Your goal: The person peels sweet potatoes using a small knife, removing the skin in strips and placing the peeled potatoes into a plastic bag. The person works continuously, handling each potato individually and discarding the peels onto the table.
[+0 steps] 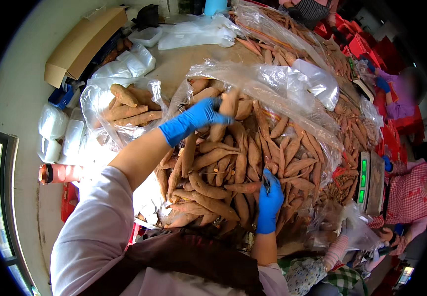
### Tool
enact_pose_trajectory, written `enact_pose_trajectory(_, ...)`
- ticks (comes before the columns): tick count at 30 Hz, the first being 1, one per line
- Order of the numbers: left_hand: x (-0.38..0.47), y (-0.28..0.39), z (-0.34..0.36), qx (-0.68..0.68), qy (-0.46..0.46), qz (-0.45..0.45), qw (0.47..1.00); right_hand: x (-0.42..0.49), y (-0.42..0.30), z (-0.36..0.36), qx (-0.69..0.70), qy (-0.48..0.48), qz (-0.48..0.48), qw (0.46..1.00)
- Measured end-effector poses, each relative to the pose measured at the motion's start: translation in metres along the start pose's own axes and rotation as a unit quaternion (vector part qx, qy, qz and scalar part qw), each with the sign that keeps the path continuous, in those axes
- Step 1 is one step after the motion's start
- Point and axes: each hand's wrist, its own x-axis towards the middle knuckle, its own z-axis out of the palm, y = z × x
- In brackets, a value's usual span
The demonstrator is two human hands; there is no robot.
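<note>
My left hand (198,117), in a blue glove, grips a thick brown sweet potato (229,105) held above the heap; the hand is slightly blurred. My right hand (270,201), also blue-gloved, rests low over the heap with its fingers curled around a small dark object (267,184), too small to identify. Next to its fingers lies the end of a reddish sweet potato (243,187). Long soil-dusted sweet potatoes (213,159) fill the space before me, with a clear plastic sheet (272,88) folded back along their far side.
At the left, a clear bag (87,100) holds sweet potatoes (128,111). A cardboard box (85,42), plastic tubs (73,135) and a pink bottle (60,174) stand along the wall. A scale (370,183) with green displays is at the right, near co-workers and red crates (357,42).
</note>
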Motion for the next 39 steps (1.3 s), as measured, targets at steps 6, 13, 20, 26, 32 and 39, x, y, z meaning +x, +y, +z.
enact_pose_trajectory(6,-0.02,0.027,-0.009,-0.547,-0.022,-0.098,0.831,0.0,-0.003,-0.002,-0.014,-0.012,0.004,1.0)
enact_pose_trajectory(13,-0.054,-0.04,-0.003,0.179,0.12,0.075,0.974,-0.001,-0.001,-0.001,0.004,-0.018,0.024,1.0)
enact_pose_trajectory(20,-0.097,-0.074,0.036,0.197,0.025,0.048,0.979,0.0,0.001,-0.001,-0.029,-0.048,0.033,0.998)
enact_pose_trajectory(26,-0.089,-0.071,0.029,0.006,0.162,-0.059,0.985,0.0,0.003,0.001,-0.044,-0.054,0.035,0.997)
enact_pose_trajectory(32,-0.061,-0.047,0.01,0.102,-0.039,-0.085,0.99,0.004,0.005,-0.002,-0.009,-0.054,0.055,0.997)
enact_pose_trajectory(39,-0.146,-0.049,0.007,0.372,-0.086,0.034,0.924,-0.046,-0.07,-0.009,0.064,-0.177,-0.008,0.982)
